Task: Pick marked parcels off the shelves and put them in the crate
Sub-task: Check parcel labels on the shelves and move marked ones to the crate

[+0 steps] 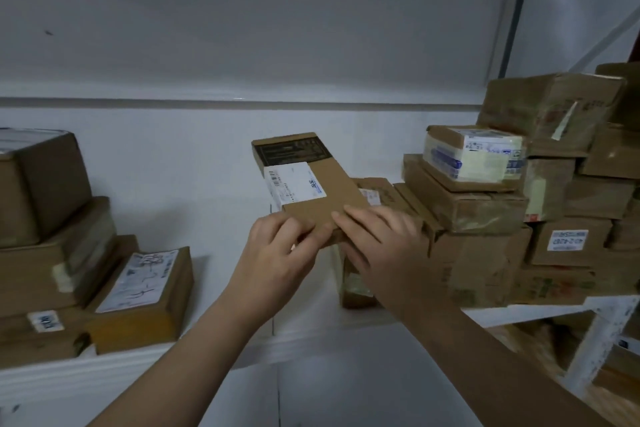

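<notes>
Now: both hands are on a flat brown cardboard parcel (325, 204), which is held clear above the white shelf (104, 371) with its far end tipped up toward the wall.
Left hand (277, 250): it pinches the near left corner, fingers curled onto the edge.
Right hand (384, 246): its fingers lie over the near right corner and wrap the edge. The thumb is hidden, but I read this as a clamp, not a rest.
Marking: a white printed shipping label (296, 184) faces up, with a black printed panel (292, 149) beyond it. The text is too blurred to read.
Step in hand: this looks like a label check before carrying the parcel to the crate, which is nowhere in sight.
Do it well: keep the label face up and level enough to read. Both grips sit on one short end, so the far end can droop; slide one hand toward the middle before turning away.
Watch out: a stack of taped brown cardboard boxes (485, 211) stands just right of the right wrist. Draw straight back, not sideways, or the small pale-taped box (474, 156) on top may get nudged.
Left side: a brown box with a scrawled white label (138, 291) lies well apart and is no bother.
</notes>
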A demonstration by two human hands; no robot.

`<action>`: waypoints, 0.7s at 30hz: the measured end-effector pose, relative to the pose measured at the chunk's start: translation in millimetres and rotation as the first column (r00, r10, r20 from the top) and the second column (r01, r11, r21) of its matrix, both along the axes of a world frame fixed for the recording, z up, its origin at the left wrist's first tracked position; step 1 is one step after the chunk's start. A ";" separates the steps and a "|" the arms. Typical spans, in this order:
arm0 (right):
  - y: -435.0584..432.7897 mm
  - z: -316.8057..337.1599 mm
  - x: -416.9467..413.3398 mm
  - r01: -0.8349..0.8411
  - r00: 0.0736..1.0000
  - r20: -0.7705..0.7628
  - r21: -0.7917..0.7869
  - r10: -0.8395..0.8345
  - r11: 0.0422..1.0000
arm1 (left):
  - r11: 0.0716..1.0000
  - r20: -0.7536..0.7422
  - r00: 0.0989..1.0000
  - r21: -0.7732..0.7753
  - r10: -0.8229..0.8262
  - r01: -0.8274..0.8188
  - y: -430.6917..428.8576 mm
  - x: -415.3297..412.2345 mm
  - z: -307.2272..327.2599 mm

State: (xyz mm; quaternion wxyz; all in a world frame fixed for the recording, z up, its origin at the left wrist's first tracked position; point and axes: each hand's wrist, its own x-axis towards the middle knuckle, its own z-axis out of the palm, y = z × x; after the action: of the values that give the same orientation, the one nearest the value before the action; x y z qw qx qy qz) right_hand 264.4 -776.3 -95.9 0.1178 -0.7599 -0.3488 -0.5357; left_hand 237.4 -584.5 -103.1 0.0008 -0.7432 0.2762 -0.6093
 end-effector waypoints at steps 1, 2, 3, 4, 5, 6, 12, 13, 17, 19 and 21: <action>9.8 2.0 -1.7 -0.012 0.999 0.042 0.001 0.012 1.000 | 1.000 0.013 1.000 0.015 0.006 -0.006 9.7 -3.5 1.8; 19.2 2.7 -2.1 -0.029 0.997 0.072 -0.001 0.029 1.000 | 0.999 0.022 1.000 0.037 0.008 -0.009 19.6 -6.6 3.8; 28.3 2.7 -1.7 -0.047 0.995 0.085 -0.007 0.047 0.999 | 0.998 0.023 1.000 0.063 0.007 -0.009 29.5 -9.8 5.9; 36.8 2.1 -0.8 -0.064 0.994 0.085 -0.017 0.066 0.998 | 0.996 0.017 1.000 0.091 0.001 -0.003 38.6 -12.9 7.6; 44.7 0.8 0.4 -0.084 0.994 0.072 -0.024 0.085 0.996 | 0.993 0.002 1.000 0.118 -0.011 0.011 46.6 -16.0 9.7; 52.2 -0.9 1.6 -0.108 0.993 0.053 -0.020 0.109 0.994 | 0.989 -0.016 1.000 0.145 -0.022 0.024 54.5 -17.9 11.2; 88.8 -13.7 -1.2 -0.109 0.984 -0.117 0.197 0.134 0.974 | 0.975 -0.404 0.909 -0.223 -0.101 0.009 77.0 -31.2 16.4; 93.9 -14.9 -2.4 -0.111 0.983 -0.119 0.228 0.141 0.967 | 0.905 -0.518 0.833 -0.422 -0.195 -0.051 76.4 -37.7 19.4; 116.2 -20.8 -7.3 -0.078 0.996 -0.026 0.176 0.084 0.981 | 0.385 -0.446 0.459 -0.895 -0.768 -0.225 67.8 -51.7 33.3; 123.4 -22.6 -7.4 -0.111 0.993 -0.014 0.122 0.114 0.986 | 0.229 -0.317 0.467 -0.944 -0.826 -0.236 71.6 -45.7 35.6; 125.9 -19.8 -7.4 -0.217 0.966 -0.119 0.111 0.230 0.970 | 0.215 -0.301 0.526 -0.952 -0.795 -0.220 78.7 -44.0 37.1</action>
State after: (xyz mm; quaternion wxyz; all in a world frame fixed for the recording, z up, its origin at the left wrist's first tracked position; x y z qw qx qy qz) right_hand 257.1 -650.5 -115.7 0.2369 -0.7426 -0.3974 -0.4843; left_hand 193.4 -505.9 -66.0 -0.6898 -0.6847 -0.0125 -0.2350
